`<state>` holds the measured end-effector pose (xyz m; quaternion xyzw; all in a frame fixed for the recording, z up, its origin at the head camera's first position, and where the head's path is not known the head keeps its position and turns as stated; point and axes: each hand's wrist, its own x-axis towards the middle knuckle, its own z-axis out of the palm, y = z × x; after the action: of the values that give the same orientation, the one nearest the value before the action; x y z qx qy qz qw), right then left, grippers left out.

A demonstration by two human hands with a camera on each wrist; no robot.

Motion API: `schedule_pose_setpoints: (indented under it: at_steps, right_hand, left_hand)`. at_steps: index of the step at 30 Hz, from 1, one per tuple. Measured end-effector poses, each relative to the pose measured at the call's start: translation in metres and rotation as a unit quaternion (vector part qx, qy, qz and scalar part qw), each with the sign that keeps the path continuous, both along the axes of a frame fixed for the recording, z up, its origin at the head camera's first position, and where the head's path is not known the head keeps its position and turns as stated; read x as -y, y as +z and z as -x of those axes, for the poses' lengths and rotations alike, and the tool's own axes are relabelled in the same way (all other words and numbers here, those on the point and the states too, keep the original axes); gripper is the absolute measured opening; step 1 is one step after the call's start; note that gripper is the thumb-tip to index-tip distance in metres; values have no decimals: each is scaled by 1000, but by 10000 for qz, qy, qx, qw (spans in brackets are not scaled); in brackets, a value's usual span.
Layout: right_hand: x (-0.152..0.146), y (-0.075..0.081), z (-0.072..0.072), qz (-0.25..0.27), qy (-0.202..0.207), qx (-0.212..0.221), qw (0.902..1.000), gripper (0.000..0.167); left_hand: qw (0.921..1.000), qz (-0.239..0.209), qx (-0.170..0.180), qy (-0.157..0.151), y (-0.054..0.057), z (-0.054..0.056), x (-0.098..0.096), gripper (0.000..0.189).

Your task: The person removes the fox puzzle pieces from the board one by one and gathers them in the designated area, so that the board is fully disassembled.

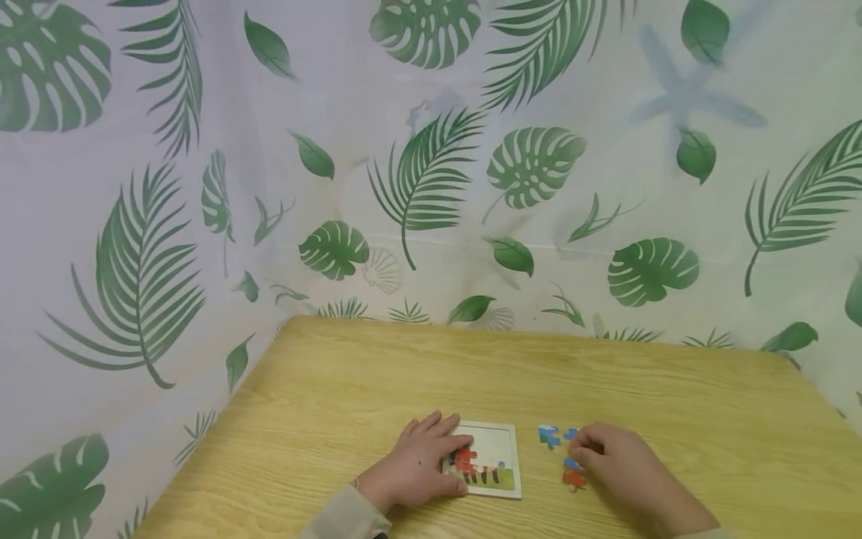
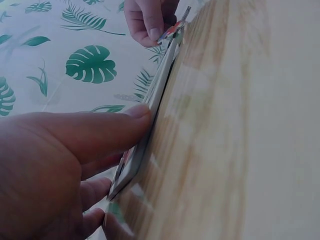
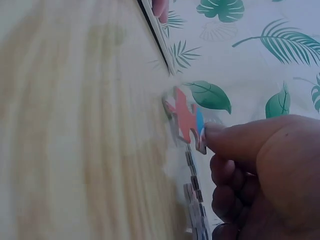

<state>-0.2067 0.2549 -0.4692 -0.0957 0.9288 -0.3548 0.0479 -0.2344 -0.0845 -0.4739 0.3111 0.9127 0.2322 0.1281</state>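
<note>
My left hand (image 1: 423, 466) rests over the left side of a white-framed jigsaw tray (image 1: 519, 471), fingers spread. Its thumb lies along the near edge in the left wrist view. Red pieces (image 1: 465, 458) and a green strip with dark stripes (image 1: 503, 479) lie in the tray's lower part. To the right of the tray, my right hand (image 1: 616, 464) pinches a red and blue jigsaw piece (image 3: 186, 117) between thumb and fingers. The right wrist view has this piece tilted up from the table; whether it still touches the wood I cannot tell.
Blue jigsaw pieces (image 1: 548, 436) lie on the wooden table (image 1: 337, 397) between the tray and my right hand. Several stacked or lined-up pieces (image 3: 195, 195) show edge-on beside the right fingers. A leaf-patterned curtain (image 1: 444, 284) hangs behind and left of the table.
</note>
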Motion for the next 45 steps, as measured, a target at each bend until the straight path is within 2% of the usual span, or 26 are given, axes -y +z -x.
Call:
schedule_pose_setpoints:
  at_steps: [7, 11, 18, 22, 26, 29, 35, 41, 45]
  right_hand:
    - [-5, -5, 15, -102, 94, 40, 9999, 10]
    - [-2, -6, 18, -152, -58, 89, 9998, 9]
    - [-1, -8, 24, -592, 18, -62, 9982, 8]
    - [-2, -5, 23, -622, 30, 38, 9981, 10]
    - [-4, 1, 17, -527, 85, 266, 9982, 21]
    - [-7, 4, 11, -606, 318, 314, 9972, 29]
    - [-12, 4, 10, -805, 628, 41, 9948, 32]
    - [-12, 0, 12, -732, 610, -136, 9954, 30]
    - [-2, 2, 11, -478, 562, -224, 9970, 24]
  left_hand:
    - [10000, -42, 10, 9, 0, 0, 3, 69]
    - [10000, -29, 15, -18, 0, 1, 3, 69]
    - [10000, 54, -41, -23, 0, 1, 3, 69]
    - [10000, 47, -32, 14, 1, 1, 3, 68]
    - [10000, 16, 17, 30, 2, 0, 3, 68]
    - [10000, 26, 29, 27, 2, -1, 2, 68]
    - [10000, -35, 54, 14, 3, 0, 1, 67]
    - [9999, -74, 116, -16, 2, 1, 2, 67]
    - [9999, -48, 111, -22, 2, 1, 2, 68]
